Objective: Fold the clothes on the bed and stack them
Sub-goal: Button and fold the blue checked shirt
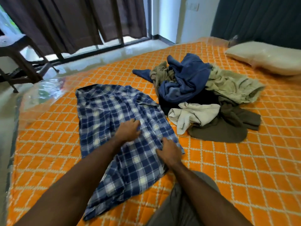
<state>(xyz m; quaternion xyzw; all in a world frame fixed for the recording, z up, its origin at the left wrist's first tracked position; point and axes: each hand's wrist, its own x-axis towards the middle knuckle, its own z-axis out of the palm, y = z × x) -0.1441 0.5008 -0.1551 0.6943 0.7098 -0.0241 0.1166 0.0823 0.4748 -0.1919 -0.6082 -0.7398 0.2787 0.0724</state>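
Blue-and-white plaid shirt [114, 121] lies spread on the orange quilted bedcover [228, 168], mostly flat at the far end, rumpled & bunched toward the near end where it runs between the person's forearms. Left hand [128, 129] rests on the middle of the shirt, palm down, fingers roughly straight & lying on the cloth, not gripping anything as far as can be seen. Right hand [169, 152] sits at the shirt's right edge w/ fingers curled, pinching a fold of the plaid fabric; edge of the cloth bunches up just under the knuckles. Unfolded pile of clothes [203, 98] sits just beside the shirt on the right, touching or nearly touching its far right edge: a blue garment [187, 79] heaped on top, a pale olive one [231, 85] trailing out to the right, a cream one [192, 115] at the near side, a dark olive-brown one [224, 129] spread flat under it, plus something black in the middle. No folded stack visible. A cream pillow [267, 57] lies at the far right of the bed, well apart from the pile. Person's knee in grey-olive trousers [179, 206] shows at the bottom edge, on the bedcover. Beyond the bed: glossy pale floor [101, 57], dark brown curtains [73, 22] over a window, a dark chair [17, 51] at far left, a dark panelled headboard wall [260, 18] at top right. Frame is a bit motion-blurred, so finger detail is soft.
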